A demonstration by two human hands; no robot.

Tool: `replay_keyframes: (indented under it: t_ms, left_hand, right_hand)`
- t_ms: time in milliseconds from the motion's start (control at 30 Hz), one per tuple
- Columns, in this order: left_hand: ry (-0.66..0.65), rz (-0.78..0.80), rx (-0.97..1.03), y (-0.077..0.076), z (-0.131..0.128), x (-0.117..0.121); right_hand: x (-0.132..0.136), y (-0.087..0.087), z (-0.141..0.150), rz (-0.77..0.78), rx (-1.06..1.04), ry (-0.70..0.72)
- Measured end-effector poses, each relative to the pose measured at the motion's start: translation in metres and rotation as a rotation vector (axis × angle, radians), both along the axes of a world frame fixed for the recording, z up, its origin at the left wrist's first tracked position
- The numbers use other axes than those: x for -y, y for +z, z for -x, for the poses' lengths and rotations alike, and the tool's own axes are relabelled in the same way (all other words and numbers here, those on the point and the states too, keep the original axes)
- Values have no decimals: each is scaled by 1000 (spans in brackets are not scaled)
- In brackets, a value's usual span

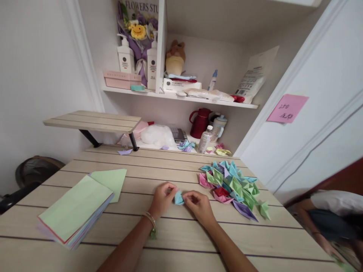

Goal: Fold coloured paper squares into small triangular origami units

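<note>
A small folded piece of light blue paper (pixel 179 198) is held between my two hands above the middle of the slatted wooden table (pixel 176 238). My left hand (pixel 163 199) pinches its left side with thumb and forefinger. On the right side, my right hand (pixel 199 206) grips the paper's edge in the same way. To the right lies a pile of folded paper boats (pixel 235 185) in blue, green, pink and purple. A stack of coloured paper sheets (pixel 75 207), pale green on top, rests to the left.
A small raised wooden shelf (pixel 93 120) on black legs stands at the back left. At the back edge are a clear bottle (pixel 204 139), a dark red jug (pixel 200 122) and a plastic bag (pixel 157 136). Another person (pixel 329 215) sits at the far right.
</note>
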State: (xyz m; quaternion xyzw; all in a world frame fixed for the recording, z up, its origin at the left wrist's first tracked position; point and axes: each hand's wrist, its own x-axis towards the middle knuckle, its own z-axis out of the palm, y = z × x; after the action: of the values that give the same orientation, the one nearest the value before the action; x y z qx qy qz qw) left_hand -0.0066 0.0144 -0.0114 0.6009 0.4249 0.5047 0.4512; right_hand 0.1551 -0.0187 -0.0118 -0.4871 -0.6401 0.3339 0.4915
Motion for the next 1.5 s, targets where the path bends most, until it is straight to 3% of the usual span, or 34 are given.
replay_keyframes:
  t_ms: [133, 367, 467, 900, 1367, 1500]
  left_hand:
    - [-38, 135, 171, -4, 2, -5]
    - [-345, 135, 84, 3, 14, -4]
    - [-413, 138, 40, 6, 16, -2]
    - [-333, 60, -46, 6, 10, 0]
    - [-167, 37, 120, 2, 11, -9]
    - [-193, 18, 112, 2, 12, -9]
  right_hand:
    - [-5, -3, 0, 8, -25, -11]
    - [-11, -4, -6, -42, 16, 16]
    - [-13, -2, -7, -61, 14, 20]
    - [-20, 3, -8, -105, -14, 67]
    - [-28, -5, -5, -80, -80, 132]
    - [-30, -8, -5, -68, -89, 99]
